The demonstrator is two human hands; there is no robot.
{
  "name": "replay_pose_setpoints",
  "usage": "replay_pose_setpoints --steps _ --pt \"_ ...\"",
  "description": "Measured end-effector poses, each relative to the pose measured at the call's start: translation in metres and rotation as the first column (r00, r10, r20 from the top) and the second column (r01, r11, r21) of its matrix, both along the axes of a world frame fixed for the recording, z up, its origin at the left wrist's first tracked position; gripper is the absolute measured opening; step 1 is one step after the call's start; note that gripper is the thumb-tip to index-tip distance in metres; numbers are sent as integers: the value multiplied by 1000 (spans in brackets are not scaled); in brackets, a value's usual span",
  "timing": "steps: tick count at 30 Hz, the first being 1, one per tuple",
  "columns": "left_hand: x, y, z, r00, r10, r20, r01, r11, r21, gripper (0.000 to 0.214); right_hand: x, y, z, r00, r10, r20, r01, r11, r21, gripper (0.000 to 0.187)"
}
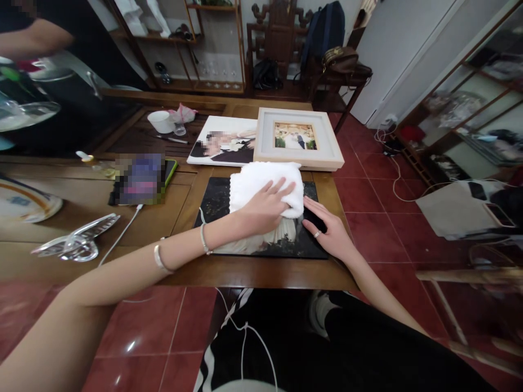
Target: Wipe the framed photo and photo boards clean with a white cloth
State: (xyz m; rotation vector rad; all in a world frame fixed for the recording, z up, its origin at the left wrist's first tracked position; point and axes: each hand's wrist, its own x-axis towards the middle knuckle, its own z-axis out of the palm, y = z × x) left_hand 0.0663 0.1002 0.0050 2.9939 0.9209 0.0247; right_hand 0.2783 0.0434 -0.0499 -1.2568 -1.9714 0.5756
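Observation:
A folded white towel (pixel 265 188) lies on a dark panel (pixel 218 198) at the table's near edge. My left hand (pixel 267 206) rests flat on the towel, fingers spread. Beside the towel's right edge, my right hand (pixel 327 227) has its fingers stretched out, with the fingertips at the towel and the thumb over the panel. A pale picture area shows on the panel below the towel; the rest of it is covered. Just beyond the towel are a light wooden picture frame (pixel 337 158) and a white-edged photo panel (pixel 235 147).
On the wooden table (pixel 175 190) to the left are a phone (pixel 141 179) on a cable, a clear hair clip (pixel 79 239), a plate (pixel 28 201) and a white cup (pixel 160 122). Another person's arm (pixel 35 38) shows at upper left. A white box (pixel 453 209) stands at right.

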Motion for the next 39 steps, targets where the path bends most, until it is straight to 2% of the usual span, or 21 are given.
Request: replay_pose_setpoints --steps 2,4,6,9,11,13,15,17,19,22,25,28,32,36,39 --pt "3 -2 -3 1000 27 1 -27 999 34 31 0 0 -1 1000 -1 -5 1 1000 -1 46" --pt "5 -15 0 997 58 -44 -57 998 37 29 0 0 -1 1000 -1 -7 1 1000 -7 46" --pt "5 -38 6 991 64 -121 -61 998 27 30 0 0 -1 1000 0 -6 0 1000 -13 46" --pt "1 -83 16 971 9 -239 -5 1000 17 33 0 -1 0 1000 -2 -7 2 1000 -17 45" --pt "-4 -111 21 963 -59 -263 65 998 13 34 0 -1 1 1000 0 -11 0 1000 -18 45" --pt "-10 -127 25 962 -127 -243 131 991 4 33 -1 -1 2 1000 3 -13 -3 1000 -18 44" --pt "-14 -127 28 966 -161 -200 160 987 -23 31 -1 -1 2 1000 5 -13 -5 1000 -20 44" --pt "-15 -112 28 977 -137 -163 130 990 -55 28 -1 -1 3 1000 5 -14 -5 1000 -28 45" --pt "-12 -88 25 989 -62 -134 55 997 -52 27 -1 -1 3 1000 4 -16 -5 999 -40 45" --pt "-1 -55 14 990 108 -91 -105 994 36 31 0 -2 4 999 -5 -43 2 998 -64 44" --pt "15 -43 3 978 200 -61 -194 977 93 32 1 -4 4 993 -28 -118 17 996 -91 42" --pt "32 -54 -2 984 173 -51 -167 981 104 34 2 -5 2 981 -28 -192 7 994 -108 42" --pt "43 -86 -1 994 85 -72 -76 990 123 34 3 -5 2 972 -40 -232 6 990 -142 44" --pt "30 -126 -5 998 -44 -33 50 973 225 28 2 -5 4 986 -34 -161 12 991 -136 46" --pt "7 -145 -4 998 -67 8 63 961 269 16 0 -4 6 996 -22 -90 11 993 -119 48"
